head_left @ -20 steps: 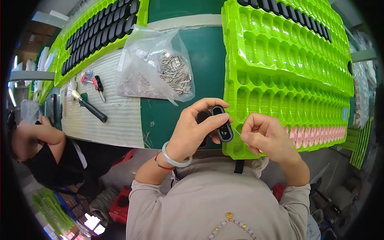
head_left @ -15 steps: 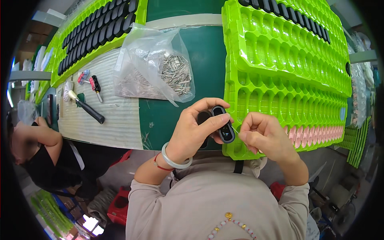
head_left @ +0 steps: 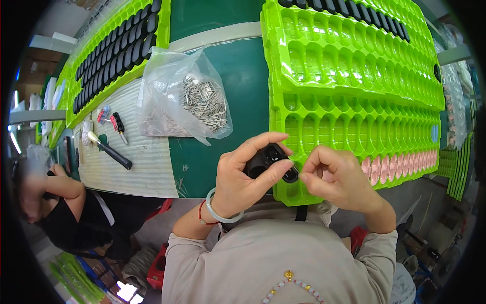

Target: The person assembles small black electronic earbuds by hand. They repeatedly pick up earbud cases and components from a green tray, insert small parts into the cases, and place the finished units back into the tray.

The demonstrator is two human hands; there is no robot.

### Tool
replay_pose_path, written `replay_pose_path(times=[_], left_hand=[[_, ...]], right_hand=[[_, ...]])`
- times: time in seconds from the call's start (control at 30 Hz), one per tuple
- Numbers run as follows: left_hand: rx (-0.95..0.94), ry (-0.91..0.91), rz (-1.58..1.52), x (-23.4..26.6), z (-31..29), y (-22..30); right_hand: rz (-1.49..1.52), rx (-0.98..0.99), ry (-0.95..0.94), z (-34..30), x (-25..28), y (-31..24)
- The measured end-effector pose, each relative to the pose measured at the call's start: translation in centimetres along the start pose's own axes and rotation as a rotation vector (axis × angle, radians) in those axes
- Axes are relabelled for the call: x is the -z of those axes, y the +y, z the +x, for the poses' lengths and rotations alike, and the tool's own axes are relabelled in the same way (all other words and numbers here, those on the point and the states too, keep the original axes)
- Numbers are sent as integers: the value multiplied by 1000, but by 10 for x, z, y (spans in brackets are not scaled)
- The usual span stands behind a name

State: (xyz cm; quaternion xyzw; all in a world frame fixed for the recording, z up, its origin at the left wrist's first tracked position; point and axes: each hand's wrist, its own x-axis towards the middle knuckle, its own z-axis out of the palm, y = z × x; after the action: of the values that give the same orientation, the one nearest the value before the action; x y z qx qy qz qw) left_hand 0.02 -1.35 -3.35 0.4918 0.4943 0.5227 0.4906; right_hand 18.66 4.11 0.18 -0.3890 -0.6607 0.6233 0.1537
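Observation:
My left hand (head_left: 244, 169) grips a small black hinged case (head_left: 272, 153). It looks like an earbud case with its lid folded back, its hollowed inside facing up and right. The left thumb lies across it. Close beside its right end, my right hand (head_left: 340, 177) is pinched, thumb against forefinger. Only a sliver of the thin metal pin between those fingertips shows. Beyond my left hand, a clear plastic bag (head_left: 163, 88) holds a heap of similar metal pins (head_left: 205, 104).
Stacked green moulded trays (head_left: 349, 88) fill the right side, with black cases (head_left: 362, 12) and pink pieces (head_left: 387, 168) in some pockets. A black-handled tool (head_left: 115, 156) and a small screwdriver (head_left: 118, 125) lie left. Another tray holds black cases (head_left: 116, 53). A person (head_left: 66, 202) sits at left.
My left hand has tilted the black case, so its hollow inside shows more. My right hand stays pinched beside it. The view has shifted slightly.

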Motion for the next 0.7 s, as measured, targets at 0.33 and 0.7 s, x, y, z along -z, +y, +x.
replay_pose_path(times=[0.33,0.7], left_hand=[[60,-10,35,-10,0,4],[358,129,-244,-22,-3,6]], right_hand=[[-192,44,52,-7,4,-2],[167,-303,-98,8,17,2]])
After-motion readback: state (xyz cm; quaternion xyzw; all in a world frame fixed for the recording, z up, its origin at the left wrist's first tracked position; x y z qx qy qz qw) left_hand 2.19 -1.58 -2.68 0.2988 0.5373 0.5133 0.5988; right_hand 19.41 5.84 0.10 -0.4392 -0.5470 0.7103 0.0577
